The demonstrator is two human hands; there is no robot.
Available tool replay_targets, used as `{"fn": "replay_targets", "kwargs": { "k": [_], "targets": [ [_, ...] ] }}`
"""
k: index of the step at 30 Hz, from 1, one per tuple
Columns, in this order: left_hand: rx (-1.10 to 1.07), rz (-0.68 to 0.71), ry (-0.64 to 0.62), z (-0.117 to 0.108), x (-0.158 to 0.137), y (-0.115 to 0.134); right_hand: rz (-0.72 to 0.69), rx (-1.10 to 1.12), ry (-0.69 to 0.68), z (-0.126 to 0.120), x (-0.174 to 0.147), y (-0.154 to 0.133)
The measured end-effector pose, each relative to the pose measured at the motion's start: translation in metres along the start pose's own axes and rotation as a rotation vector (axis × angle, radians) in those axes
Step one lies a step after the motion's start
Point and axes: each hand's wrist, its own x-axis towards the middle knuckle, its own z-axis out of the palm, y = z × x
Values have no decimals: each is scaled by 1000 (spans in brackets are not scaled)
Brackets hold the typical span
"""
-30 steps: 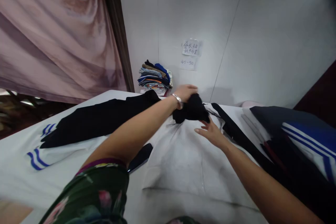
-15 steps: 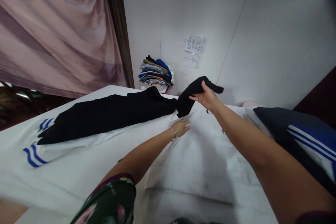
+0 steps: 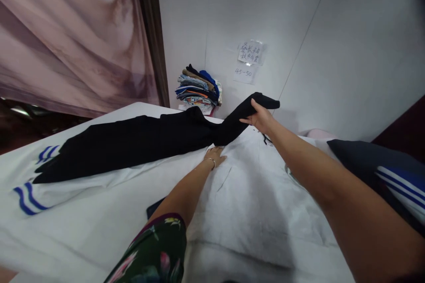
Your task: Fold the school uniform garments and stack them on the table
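A long black garment (image 3: 133,143) lies stretched across the table, over white cloth with blue stripes (image 3: 28,199) at its left end. My right hand (image 3: 261,118) grips the garment's narrow far end from above, thumb on top, and holds it raised off the surface. The tip of that end sticks out to the right past my fingers. My left hand (image 3: 215,155) lies with fingers outstretched at the garment's near edge, resting on white cloth (image 3: 245,199). A bracelet circles the left wrist.
Folded clothes (image 3: 197,88) are stacked by the wall, left of handwritten paper signs (image 3: 249,53). A dark and blue striped garment (image 3: 392,170) lies at right. A pink curtain (image 3: 76,35) hangs at left. Some dark flat object (image 3: 154,208) shows beside my left forearm.
My left hand has shifted left and down onto the white cloth by the black garment's edge. The garment's raised end is now straighter, still in my right hand.
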Motion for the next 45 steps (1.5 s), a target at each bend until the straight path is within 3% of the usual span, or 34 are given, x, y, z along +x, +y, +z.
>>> {"fn": "replay_targets", "kwargs": {
  "k": [5,11,14,22,29,37,41,45],
  "targets": [
    [-10,-39,-15,-17,-16,8,-36,12,20,-7,-2,-15],
    [-20,-248,79,-34,-59,3,-59,12,40,-22,-7,-25],
    [-57,-345,100,-38,-67,-3,-58,23,51,-22,-6,-25],
    [-130,-474,71,-39,-30,-7,-77,-5,-18,-6,-5,-30],
    [-163,-580,66,-41,-7,-23,-89,-4,-9,-11,-2,-35],
    [-221,-564,12,-43,-14,-27,-78,-13,-26,-7,9,-27],
    [-235,-537,-60,-47,-25,-21,-98,0,-52,-2,11,-35],
    [-201,-463,-117,-48,-47,-15,-142,-11,-28,-13,10,-50]
  ]
}}
